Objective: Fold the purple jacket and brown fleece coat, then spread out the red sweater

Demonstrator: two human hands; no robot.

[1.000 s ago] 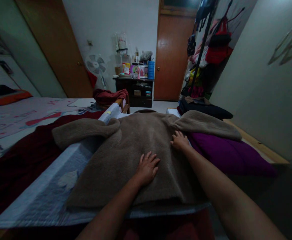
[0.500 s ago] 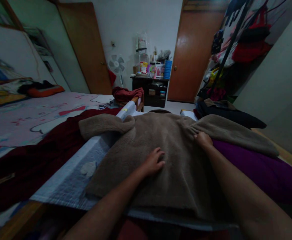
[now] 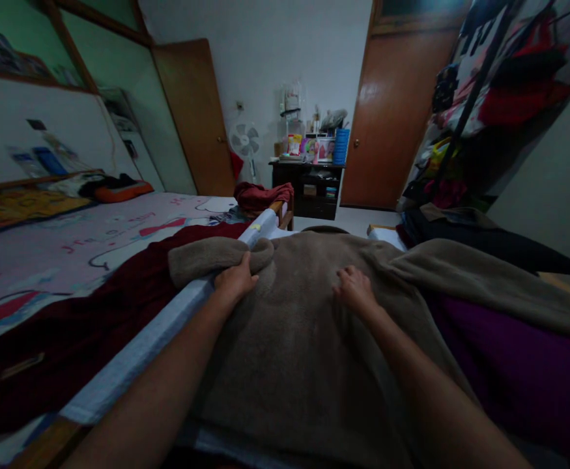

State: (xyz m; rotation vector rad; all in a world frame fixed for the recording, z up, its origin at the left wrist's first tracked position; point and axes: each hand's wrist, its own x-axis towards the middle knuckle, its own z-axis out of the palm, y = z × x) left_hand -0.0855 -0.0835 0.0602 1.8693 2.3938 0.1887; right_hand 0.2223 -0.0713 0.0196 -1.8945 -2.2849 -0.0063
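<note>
A brown fleecy garment (image 3: 304, 339) lies spread in front of me, one sleeve stretched to the right, the other folded at the left. My left hand (image 3: 236, 280) is at the base of the left sleeve, its fingers closed on the cloth. Over the middle of the garment is my right hand (image 3: 354, 286), fingers bent down onto the fabric; whether they pinch it is too dim to tell. Beneath the garment shows a white-blue cloth (image 3: 152, 332) on a raised surface.
Left is a bed with a pink patterned sheet (image 3: 118, 225) and a dark red garment (image 3: 84, 312). Purple cloth (image 3: 519, 358) and dark clothes (image 3: 490, 234) lie right. A fan (image 3: 244, 140), black cabinet (image 3: 305, 195) and doors stand behind.
My left hand has moved from the middle of the garment up and left to the sleeve. My right hand has left the right side and come inward. The view has shifted.
</note>
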